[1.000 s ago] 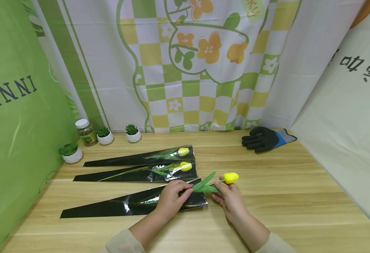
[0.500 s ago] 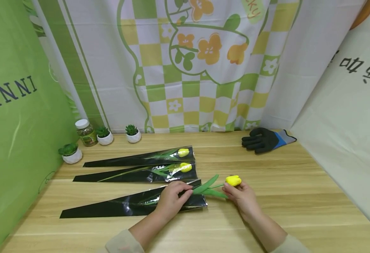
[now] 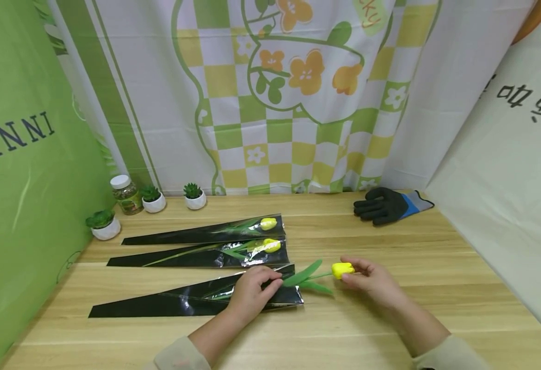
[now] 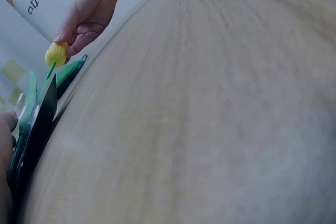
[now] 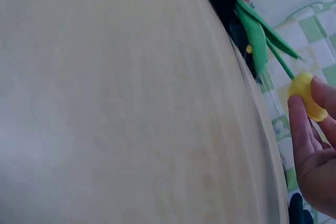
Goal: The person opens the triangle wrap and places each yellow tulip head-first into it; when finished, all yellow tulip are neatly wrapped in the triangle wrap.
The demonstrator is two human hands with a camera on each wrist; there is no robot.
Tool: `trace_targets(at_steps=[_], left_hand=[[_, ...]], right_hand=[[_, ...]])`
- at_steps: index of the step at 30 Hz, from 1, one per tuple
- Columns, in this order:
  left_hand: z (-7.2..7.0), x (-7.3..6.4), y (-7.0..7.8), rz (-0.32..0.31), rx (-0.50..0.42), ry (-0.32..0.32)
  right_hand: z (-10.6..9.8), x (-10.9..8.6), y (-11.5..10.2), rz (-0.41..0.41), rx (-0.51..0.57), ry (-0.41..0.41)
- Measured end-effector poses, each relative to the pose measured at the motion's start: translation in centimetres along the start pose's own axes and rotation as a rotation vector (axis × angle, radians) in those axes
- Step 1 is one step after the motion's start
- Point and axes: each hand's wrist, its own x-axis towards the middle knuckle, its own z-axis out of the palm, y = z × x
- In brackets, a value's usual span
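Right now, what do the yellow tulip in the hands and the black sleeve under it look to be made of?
The yellow tulip looks artificial, likely foam or soft plastic: uniform matte yellow bud and flat, even green leaves. The black sleeve looks like thin glossy plastic film: bright glare streaks, and a stem shows through part of it. Neither material is certain.

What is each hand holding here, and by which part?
The right hand pinches the yellow tulip by its bloom. The left hand grips the black sleeve at its wide open end, where the stem goes in.
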Motion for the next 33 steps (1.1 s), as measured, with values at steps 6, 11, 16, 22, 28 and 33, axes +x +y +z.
trace_targets(at_steps=[6,11,16,22,28,33], left_hand=[[0.1,0.1,0.1,0.03,0.019,-0.019],[0.3,0.2,0.0,0.053,0.038,-0.027],[0.3,0.3,0.0,0.048,0.031,-0.029],[0.5,0.4,0.0,0.051,0.032,-0.035],[0.5,0.6,0.0,0.064,0.022,-0.038],[0.5,0.7,0.1,0.09,0.035,-0.031]], right_hand=[[-1.1,0.5,-0.2,-0.013,-0.085,-0.114],[-0.5,1.1,-0.2,-0.01,-0.117,-0.149],[0.8,1.6,-0.3,-0.001,-0.118,-0.151],[2.2,2.2,-0.2,-0.004,-0.14,-0.145],[3.5,2.7,-0.1,-0.008,-0.158,-0.136],[4.3,2.9,-0.2,-0.005,-0.131,-0.165]])
